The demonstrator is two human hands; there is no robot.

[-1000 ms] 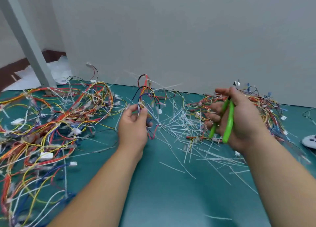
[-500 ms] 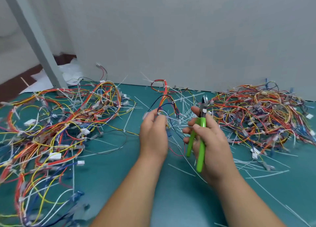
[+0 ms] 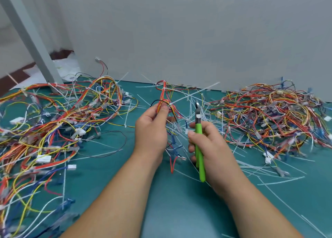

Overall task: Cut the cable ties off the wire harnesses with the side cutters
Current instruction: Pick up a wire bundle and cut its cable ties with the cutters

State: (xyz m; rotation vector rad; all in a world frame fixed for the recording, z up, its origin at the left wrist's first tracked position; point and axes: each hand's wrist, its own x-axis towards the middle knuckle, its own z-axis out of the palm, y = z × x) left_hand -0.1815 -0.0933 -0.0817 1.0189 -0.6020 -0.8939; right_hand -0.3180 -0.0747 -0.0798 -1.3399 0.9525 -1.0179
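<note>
The wire harness (image 3: pixel 164 96) is held raised above the middle of the bench (image 3: pixel 179 210), pinched between the thumb and fingertips (image 3: pixel 164 110) of the left hand (image 3: pixel 151 130). Its red and yellow strands run away towards the back edge. A white cable tie (image 3: pixel 181 98) is wrapped round the bundle just above that pinch, and its loose tail slants off to the right and towards the back edge. The side cutters (image 3: pixel 198 130) are gripped by the green handles in the right hand (image 3: pixel 212 144), with all fingers curled round them and the nose pointing up and away. The tie lies to the left of the cutter nose, near but not touching. How far the blades are parted cannot be told. A short leftward swing of the nose across the tie is judged to be required.
</note>
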